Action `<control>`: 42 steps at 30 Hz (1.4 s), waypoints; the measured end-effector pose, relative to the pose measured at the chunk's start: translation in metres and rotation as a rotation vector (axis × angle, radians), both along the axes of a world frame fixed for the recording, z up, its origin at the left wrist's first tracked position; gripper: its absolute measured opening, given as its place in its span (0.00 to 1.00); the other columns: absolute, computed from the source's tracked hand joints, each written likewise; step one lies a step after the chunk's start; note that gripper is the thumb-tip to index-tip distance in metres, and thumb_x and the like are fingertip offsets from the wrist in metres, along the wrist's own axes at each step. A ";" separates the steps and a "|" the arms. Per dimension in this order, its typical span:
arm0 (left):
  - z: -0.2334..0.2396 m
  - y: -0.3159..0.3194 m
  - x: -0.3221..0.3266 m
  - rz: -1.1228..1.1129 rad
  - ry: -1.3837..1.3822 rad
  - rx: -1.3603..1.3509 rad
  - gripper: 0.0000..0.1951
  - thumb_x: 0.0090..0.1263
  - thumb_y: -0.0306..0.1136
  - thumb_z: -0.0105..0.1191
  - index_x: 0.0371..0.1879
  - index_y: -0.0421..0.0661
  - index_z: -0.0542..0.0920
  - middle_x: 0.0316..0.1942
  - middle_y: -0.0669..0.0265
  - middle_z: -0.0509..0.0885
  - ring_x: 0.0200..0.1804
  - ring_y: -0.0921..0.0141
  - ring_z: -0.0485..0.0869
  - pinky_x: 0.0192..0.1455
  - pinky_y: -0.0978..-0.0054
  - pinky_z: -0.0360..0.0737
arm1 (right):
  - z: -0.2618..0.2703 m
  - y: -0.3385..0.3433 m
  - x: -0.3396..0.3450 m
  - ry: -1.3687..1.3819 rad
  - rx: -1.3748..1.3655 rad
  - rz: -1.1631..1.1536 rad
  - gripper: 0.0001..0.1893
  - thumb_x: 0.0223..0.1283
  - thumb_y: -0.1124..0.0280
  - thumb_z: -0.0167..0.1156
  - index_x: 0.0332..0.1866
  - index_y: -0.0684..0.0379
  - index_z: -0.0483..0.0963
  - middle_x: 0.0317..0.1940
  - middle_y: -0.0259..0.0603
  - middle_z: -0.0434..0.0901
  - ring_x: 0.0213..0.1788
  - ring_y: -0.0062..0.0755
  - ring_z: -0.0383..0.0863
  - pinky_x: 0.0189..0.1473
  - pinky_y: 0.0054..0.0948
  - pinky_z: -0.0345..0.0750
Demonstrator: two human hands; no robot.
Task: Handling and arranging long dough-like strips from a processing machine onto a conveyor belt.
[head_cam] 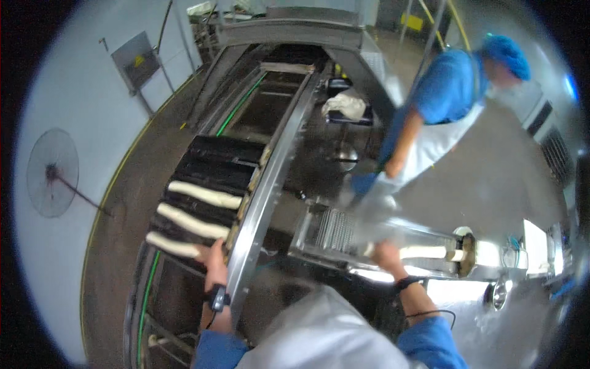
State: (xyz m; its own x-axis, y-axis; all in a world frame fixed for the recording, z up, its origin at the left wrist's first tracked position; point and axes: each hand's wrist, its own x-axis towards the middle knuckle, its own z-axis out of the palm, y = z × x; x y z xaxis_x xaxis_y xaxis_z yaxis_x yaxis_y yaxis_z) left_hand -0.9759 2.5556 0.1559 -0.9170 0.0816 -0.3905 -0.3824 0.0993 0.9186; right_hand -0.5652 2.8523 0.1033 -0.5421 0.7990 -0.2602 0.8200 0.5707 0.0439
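Observation:
Three long pale dough ropes lie crosswise on a black ridged mould tray on a conveyor: a far one [205,194], a middle one [192,221] and a near one [173,245]. My left hand [214,260] is at the right end of the near rope and touches it; whether its fingers grip the dough is unclear. At the right, another dough rope [424,252] stretches from a machine outlet [466,255] over a metal conveyor. My right hand [388,256] closes around this rope's left part, and a short end shows beyond my fingers.
The steel conveyor rail [258,217] runs between my hands. A co-worker [442,106] in a blue cap and white apron stands at the far right, beside the mesh belt [336,228]. A crumpled white cloth [345,107] rests on a stand. A fan [53,173] is by the left wall.

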 end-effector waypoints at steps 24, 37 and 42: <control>-0.012 -0.073 0.008 0.074 0.144 0.174 0.39 0.59 0.28 0.56 0.72 0.46 0.57 0.65 0.53 0.66 0.64 0.60 0.67 0.65 0.67 0.62 | 0.109 0.043 -0.046 0.685 -0.476 0.026 0.34 0.48 0.75 0.65 0.65 0.61 0.66 0.65 0.52 0.67 0.67 0.45 0.66 0.64 0.35 0.69; 0.001 -0.120 0.019 0.235 0.129 -0.042 0.33 0.56 0.26 0.58 0.65 0.40 0.69 0.43 0.60 0.81 0.46 0.71 0.77 0.46 0.75 0.74 | 0.025 0.109 0.154 -0.152 0.181 -0.224 0.18 0.48 0.62 0.64 0.47 0.53 0.77 0.54 0.41 0.74 0.61 0.42 0.70 0.59 0.49 0.69; -0.004 -0.109 0.008 0.338 0.334 -0.378 0.25 0.55 0.25 0.58 0.57 0.38 0.75 0.51 0.59 0.81 0.51 0.67 0.78 0.55 0.72 0.72 | 0.078 0.130 0.094 0.055 -0.164 -0.101 0.19 0.42 0.62 0.69 0.40 0.61 0.77 0.43 0.45 0.81 0.44 0.48 0.80 0.46 0.40 0.77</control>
State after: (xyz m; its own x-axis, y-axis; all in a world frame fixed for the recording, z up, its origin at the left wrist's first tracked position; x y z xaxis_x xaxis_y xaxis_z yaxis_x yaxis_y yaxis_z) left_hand -0.9681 2.4470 0.1519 -0.9459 -0.3236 -0.0227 -0.1472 0.3659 0.9190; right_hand -0.4711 2.9825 0.1815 -0.4786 0.7993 -0.3634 0.8719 0.4813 -0.0896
